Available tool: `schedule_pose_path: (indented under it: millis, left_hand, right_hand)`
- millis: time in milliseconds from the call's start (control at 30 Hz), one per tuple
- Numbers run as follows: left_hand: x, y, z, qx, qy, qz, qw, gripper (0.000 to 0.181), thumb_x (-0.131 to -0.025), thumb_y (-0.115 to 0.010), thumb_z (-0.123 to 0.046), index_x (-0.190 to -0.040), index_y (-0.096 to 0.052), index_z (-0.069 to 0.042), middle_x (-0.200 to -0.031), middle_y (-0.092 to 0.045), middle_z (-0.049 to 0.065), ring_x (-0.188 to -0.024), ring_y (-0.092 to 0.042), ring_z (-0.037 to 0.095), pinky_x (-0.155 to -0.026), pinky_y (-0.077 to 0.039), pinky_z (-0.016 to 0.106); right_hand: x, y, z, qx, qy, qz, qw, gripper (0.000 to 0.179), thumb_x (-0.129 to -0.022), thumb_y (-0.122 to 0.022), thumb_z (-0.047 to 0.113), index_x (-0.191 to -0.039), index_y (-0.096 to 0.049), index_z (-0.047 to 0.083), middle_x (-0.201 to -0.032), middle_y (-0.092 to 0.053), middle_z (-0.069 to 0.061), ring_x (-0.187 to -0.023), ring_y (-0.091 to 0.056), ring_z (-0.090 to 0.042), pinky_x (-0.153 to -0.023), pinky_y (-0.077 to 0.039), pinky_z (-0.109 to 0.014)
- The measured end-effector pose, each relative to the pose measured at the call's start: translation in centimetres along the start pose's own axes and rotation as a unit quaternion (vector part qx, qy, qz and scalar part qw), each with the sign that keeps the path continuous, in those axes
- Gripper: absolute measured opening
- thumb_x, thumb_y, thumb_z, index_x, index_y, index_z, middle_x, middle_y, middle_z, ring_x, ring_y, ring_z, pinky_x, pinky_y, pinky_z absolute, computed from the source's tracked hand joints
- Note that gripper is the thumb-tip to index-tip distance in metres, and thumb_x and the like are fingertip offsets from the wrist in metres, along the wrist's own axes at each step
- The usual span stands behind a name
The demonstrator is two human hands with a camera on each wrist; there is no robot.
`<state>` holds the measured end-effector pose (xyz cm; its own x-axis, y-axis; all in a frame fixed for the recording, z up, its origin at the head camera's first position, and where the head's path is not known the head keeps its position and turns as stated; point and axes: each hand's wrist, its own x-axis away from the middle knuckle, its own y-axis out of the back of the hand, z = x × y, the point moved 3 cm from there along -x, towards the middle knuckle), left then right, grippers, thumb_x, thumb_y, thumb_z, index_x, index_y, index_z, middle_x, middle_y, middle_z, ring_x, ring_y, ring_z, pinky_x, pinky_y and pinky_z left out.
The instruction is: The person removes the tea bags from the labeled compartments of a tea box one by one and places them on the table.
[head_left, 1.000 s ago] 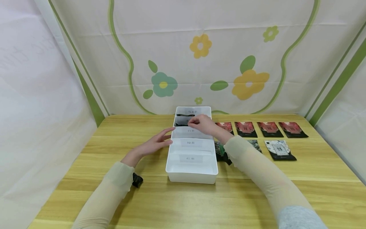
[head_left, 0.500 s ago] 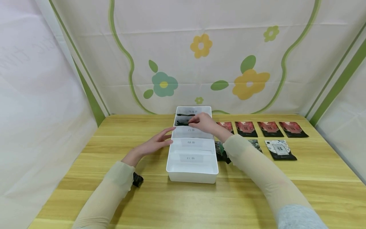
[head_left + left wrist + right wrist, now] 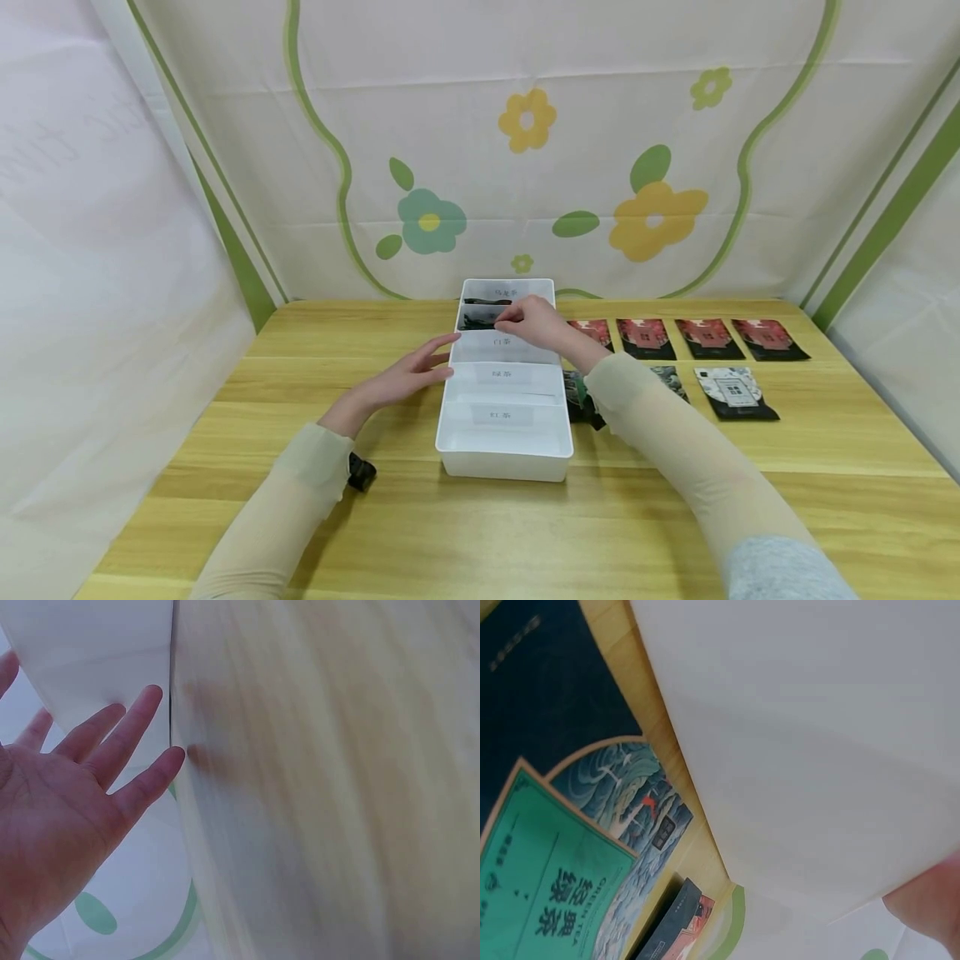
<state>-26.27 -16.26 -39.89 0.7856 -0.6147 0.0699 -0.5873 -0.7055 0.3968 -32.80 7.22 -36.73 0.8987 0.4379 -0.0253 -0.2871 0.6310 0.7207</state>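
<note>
A long white box (image 3: 504,467) with several labelled compartments stands at the middle of the table. My right hand (image 3: 536,323) reaches over its right side, thumb and forefinger pinching the edge of a dark tea packet (image 3: 478,322) in the second compartment from the back. Its lower part is hidden inside. Another dark packet (image 3: 486,301) sits in the rearmost compartment. My left hand (image 3: 405,375) has its fingers spread, tips at the box's left wall. The left wrist view shows that hand (image 3: 60,810) palm on, holding nothing.
Right of the box lies a row of red and black tea packets (image 3: 707,338). Nearer are a white and black packet (image 3: 735,393) and a green-labelled packet (image 3: 555,877), partly covered by my right sleeve in the head view. A printed curtain (image 3: 300,250) rises behind the table.
Over the last second the packet in the second compartment shows slightly more at its top edge, and my right hand has shifted very slightly. My left hand stays in place.
</note>
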Motion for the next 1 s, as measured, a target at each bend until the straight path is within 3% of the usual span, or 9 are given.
schedule_pose_path:
  millis: [533, 767, 1000]
  left_hand:
    - [0.02, -0.02, 0.02, 0.004, -0.001, -0.002, 1.0000, 0.061, -0.103, -0.051, -0.025, -0.156, -0.020, -0.022, -0.159, -0.018, 0.013, -0.142, -0.024, 0.033, -0.112, -0.021, 0.054]
    - [0.05, -0.12, -0.11, 0.011, -0.006, 0.000, 0.9999, 0.060, -0.103, -0.051, -0.021, -0.156, -0.021, -0.019, -0.159, -0.018, 0.014, -0.142, -0.024, 0.034, -0.112, -0.022, 0.053]
    - [0.12, -0.13, -0.08, 0.009, -0.006, 0.000, 0.9999, 0.061, -0.103, -0.051, -0.022, -0.156, -0.020, -0.019, -0.158, -0.020, 0.015, -0.142, -0.023, 0.034, -0.112, -0.022, 0.053]
  right_hand:
    - [-0.47, 0.44, 0.19, -0.020, -0.018, 0.003, 0.9996, 0.019, -0.093, -0.067, 0.016, -0.108, -0.074, 0.006, -0.109, -0.069, -0.009, -0.098, -0.063, -0.023, -0.084, -0.052, -0.038]
    - [-0.40, 0.55, -0.13, -0.016, 0.004, -0.010, 0.9998, 0.018, -0.095, -0.063, 0.008, -0.109, -0.072, 0.002, -0.110, -0.068, -0.013, -0.102, -0.063, -0.026, -0.087, -0.051, -0.038]
    - [-0.30, 0.48, -0.42, -0.005, 0.019, -0.032, 0.9993, 0.016, -0.094, -0.064, 0.007, -0.106, -0.074, 0.004, -0.105, -0.069, -0.011, -0.097, -0.064, -0.025, -0.084, -0.052, -0.037]
